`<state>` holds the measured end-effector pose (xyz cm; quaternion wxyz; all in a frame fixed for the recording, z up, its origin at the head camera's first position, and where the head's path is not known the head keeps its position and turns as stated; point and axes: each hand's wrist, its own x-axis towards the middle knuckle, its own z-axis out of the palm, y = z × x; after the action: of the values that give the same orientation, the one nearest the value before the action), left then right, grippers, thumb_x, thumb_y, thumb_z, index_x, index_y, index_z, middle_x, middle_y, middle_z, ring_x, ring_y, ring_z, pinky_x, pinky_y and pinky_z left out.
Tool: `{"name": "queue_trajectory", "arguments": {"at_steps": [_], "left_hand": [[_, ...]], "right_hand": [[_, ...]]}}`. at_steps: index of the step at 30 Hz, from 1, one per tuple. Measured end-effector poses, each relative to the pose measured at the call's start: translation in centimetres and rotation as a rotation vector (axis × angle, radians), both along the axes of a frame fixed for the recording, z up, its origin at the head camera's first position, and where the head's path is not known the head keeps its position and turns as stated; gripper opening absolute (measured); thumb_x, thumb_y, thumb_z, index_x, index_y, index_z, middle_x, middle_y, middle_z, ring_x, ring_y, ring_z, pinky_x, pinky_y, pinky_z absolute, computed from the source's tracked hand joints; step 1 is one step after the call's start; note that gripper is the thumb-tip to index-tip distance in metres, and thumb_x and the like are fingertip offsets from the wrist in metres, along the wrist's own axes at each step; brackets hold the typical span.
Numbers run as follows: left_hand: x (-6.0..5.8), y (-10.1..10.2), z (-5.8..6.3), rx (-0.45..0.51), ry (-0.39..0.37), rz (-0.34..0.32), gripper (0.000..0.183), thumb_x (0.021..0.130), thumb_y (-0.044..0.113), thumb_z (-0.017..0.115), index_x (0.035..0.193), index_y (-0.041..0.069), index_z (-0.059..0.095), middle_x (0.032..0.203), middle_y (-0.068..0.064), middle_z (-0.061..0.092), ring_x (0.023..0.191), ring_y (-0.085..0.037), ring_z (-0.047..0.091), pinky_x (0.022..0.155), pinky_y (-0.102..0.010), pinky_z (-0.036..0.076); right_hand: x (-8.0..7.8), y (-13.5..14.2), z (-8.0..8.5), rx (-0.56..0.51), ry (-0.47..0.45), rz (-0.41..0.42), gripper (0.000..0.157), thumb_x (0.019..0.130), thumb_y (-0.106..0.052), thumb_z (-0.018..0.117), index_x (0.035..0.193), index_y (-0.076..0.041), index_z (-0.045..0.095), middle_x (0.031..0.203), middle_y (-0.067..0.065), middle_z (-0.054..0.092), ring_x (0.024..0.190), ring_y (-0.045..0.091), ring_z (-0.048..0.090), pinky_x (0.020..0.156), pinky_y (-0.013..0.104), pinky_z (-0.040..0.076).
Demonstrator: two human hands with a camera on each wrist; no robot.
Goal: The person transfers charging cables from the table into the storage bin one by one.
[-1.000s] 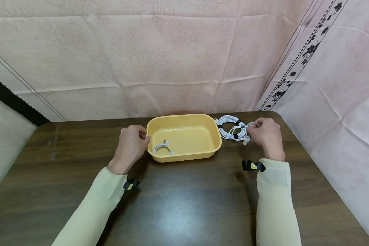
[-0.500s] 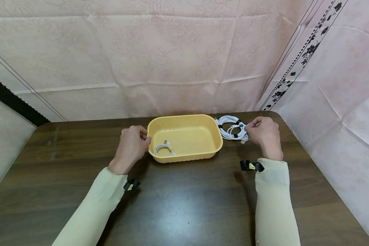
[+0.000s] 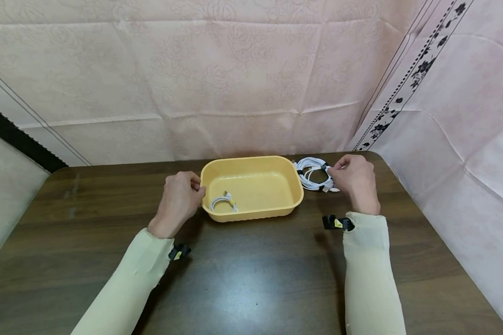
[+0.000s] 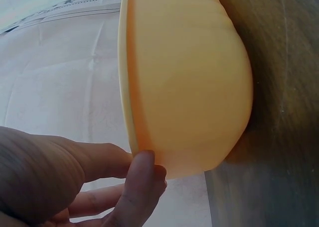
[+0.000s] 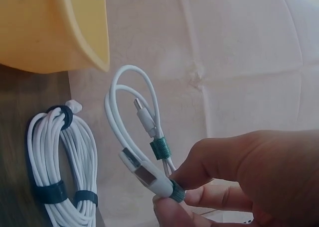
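Observation:
My left hand (image 3: 178, 202) pinches the left rim of a yellow plastic basin (image 3: 257, 186) between thumb and fingers, as the left wrist view shows up close. Inside the basin's near left corner lies a small coiled white cable (image 3: 221, 199). Beyond the right side, my right hand (image 3: 355, 182) pinches a second small white USB cable (image 5: 147, 174), looped and wrapped with green straps. Its metal plugs show in the right wrist view. Below it, a thick white cable coil (image 5: 52, 162) bound with dark straps lies on the table beside the basin.
The brown wooden table (image 3: 243, 270) ends close behind the basin. A pale patterned cloth (image 3: 218, 83) hangs behind it, with another cloth side (image 3: 457, 139) on the right.
My right hand has moved left and slightly away from me with the small USB cable, which now overlaps the thick coil more. The basin shifted slightly right; my left hand stays at its rim.

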<state>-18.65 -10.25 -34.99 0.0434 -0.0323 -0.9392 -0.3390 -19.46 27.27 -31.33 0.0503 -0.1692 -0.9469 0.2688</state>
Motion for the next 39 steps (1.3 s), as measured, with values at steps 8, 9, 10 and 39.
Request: {"name": "queue_trajectory", "arguments": {"at_steps": [8,9,10,39], "left_hand": [[0.0,-0.1,0.1,-0.003,-0.032,-0.001,0.014,0.095,0.011,0.067,0.1,-0.002,0.071,0.091,-0.016,0.068,0.072,-0.022,0.061,0.062,-0.027,0.052],[0.0,-0.1,0.1,-0.004,-0.036,-0.002,0.015,0.096,0.011,0.066,0.1,-0.002,0.071,0.091,-0.016,0.068,0.072,-0.022,0.061,0.062,-0.027,0.052],[0.0,-0.1,0.1,-0.003,-0.04,-0.002,0.015,0.096,0.011,0.066,0.1,-0.002,0.071,0.092,-0.016,0.068,0.072,-0.022,0.061,0.062,-0.027,0.052],[-0.1,0.1,0.1,-0.011,-0.031,0.01,0.014,0.096,0.012,0.065,0.095,0.0,0.07,0.088,-0.012,0.068,0.072,-0.02,0.061,0.062,-0.028,0.05]], "right_hand": [[-0.3,-1.1,0.2,-0.005,0.007,0.018,0.021,0.094,-0.029,0.063,0.094,-0.009,0.069,0.097,0.012,0.067,0.082,0.028,0.06,0.062,0.036,0.046],[-0.3,-1.2,0.2,-0.007,0.008,0.023,0.021,0.094,-0.029,0.063,0.094,-0.008,0.069,0.097,0.012,0.067,0.083,0.028,0.059,0.062,0.035,0.046],[-0.3,-1.2,0.3,-0.008,0.009,0.026,0.022,0.094,-0.029,0.064,0.094,-0.008,0.069,0.097,0.012,0.068,0.083,0.028,0.059,0.062,0.035,0.046],[-1.3,-2.8,0.9,0.004,-0.014,0.041,0.02,0.09,-0.026,0.059,0.096,-0.009,0.067,0.099,0.014,0.066,0.084,0.029,0.059,0.06,0.036,0.045]]}}
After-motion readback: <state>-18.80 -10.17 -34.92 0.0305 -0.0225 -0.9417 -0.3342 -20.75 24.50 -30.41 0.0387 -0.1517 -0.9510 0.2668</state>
